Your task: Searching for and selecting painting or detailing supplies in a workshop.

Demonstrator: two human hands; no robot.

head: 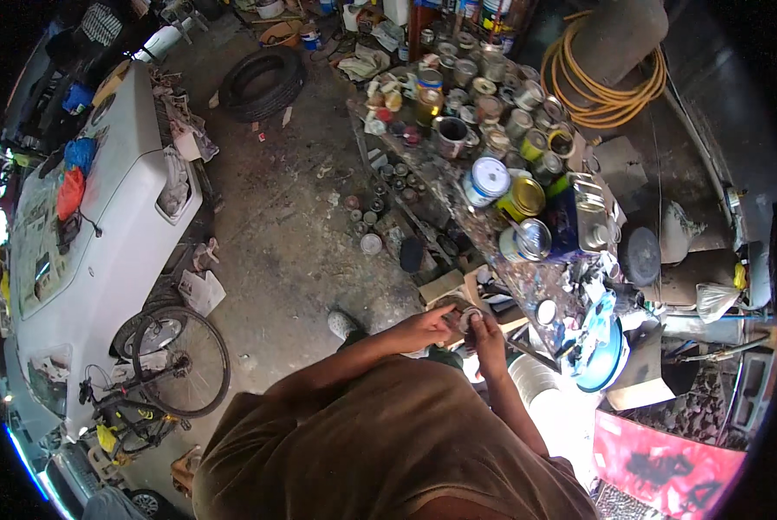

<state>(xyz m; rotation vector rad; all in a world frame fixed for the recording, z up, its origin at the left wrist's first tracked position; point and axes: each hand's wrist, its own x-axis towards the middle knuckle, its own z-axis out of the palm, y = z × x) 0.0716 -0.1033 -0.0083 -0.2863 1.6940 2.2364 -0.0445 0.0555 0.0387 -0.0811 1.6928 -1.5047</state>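
Close together in front of my body are both hands, beside the near end of a paint-stained workbench. My right hand point(490, 341) grips a small round object point(469, 318), perhaps a lid or small container; its kind is unclear. My left hand point(425, 328) is beside it with the index finger stretched toward it; whether it holds anything is not plain. On the bench point(538, 286) nearest the hands lies a small round white lid point(546, 312). Farther up it are an open-looking paint can with a stick point(525, 240), a yellow-green can point(524, 197) and a white-lidded can point(490, 177).
A white car body point(122, 195) and a bicycle point(180, 364) stand left. A tire point(263, 83) lies on the floor. Jars point(371, 244) stand below the bench. Beside the bench's near end are a blue round basin point(599, 357), a white bucket point(534, 377) and a red panel point(668, 461).
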